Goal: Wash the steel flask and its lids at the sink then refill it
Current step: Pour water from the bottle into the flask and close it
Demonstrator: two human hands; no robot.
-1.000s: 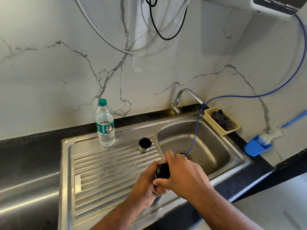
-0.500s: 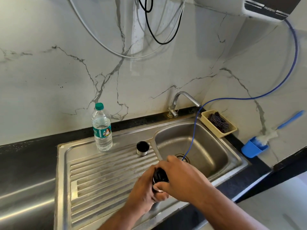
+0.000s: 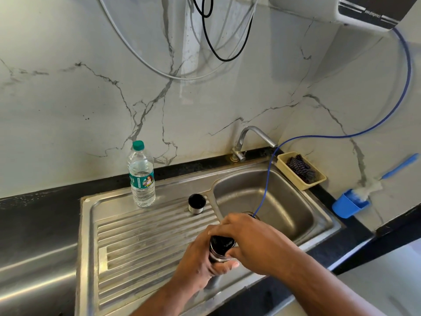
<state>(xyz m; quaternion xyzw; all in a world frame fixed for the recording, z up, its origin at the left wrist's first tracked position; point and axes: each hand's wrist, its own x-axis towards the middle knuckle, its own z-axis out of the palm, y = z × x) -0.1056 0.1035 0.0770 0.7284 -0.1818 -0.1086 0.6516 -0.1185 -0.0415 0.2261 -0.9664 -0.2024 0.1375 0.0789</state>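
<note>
My left hand (image 3: 200,258) grips the steel flask (image 3: 218,254) upright over the front of the ribbed drainboard (image 3: 141,242); most of its body is hidden by my fingers. My right hand (image 3: 252,242) curls over the flask's top and pinches the black inner lid (image 3: 221,244) at its mouth. A steel cup-shaped outer lid (image 3: 197,203) with a black inside stands alone on the drainboard, beside the sink bowl (image 3: 284,201). The tap (image 3: 250,137) is at the back of the bowl, and no water is running.
A plastic water bottle (image 3: 141,176) with a green cap stands at the drainboard's back. A blue hose (image 3: 266,179) hangs into the bowl's drain. A yellow basket (image 3: 300,171) holds a dark scrubber. A blue brush holder (image 3: 348,204) sits at the right wall. Black counter surrounds the sink.
My right hand has turned a little on the flask's top, and my view has shifted slightly. The flask stays in my left hand at the same place.
</note>
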